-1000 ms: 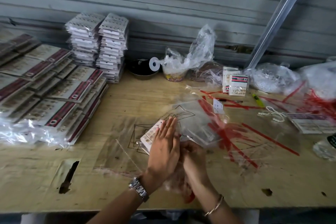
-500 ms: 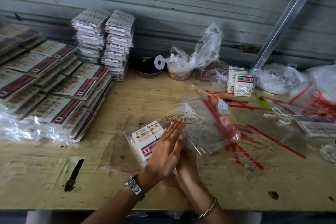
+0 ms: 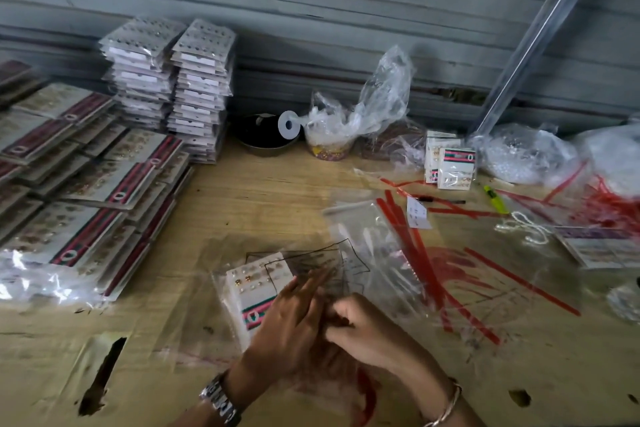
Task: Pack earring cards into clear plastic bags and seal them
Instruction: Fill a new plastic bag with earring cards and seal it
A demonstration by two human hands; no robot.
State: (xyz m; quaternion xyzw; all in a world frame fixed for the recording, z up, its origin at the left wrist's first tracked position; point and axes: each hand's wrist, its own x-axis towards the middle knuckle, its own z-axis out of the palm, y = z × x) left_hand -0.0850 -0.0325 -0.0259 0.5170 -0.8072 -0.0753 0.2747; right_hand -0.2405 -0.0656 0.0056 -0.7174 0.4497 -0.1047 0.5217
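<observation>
Sealing step: left hand, fingers flat and spread, presses the bagged earring card onto the surface. Right hand is curled shut on the clear bag edge. Next, probably, folding and pressing the flap closed.

White earring card, studs in rows, red-green stripe low; lies flat inside clear plastic bag, just left of the grip, partly under it.

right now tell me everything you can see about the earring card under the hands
The earring card is white, with rows of small stud earrings across its top and a green, red and dark striped band lower down. It lies flat on the wooden table, inside a clear plastic bag. The left hand rests open over its right side, hiding that part; the right hand sits curled just beside it.
</observation>
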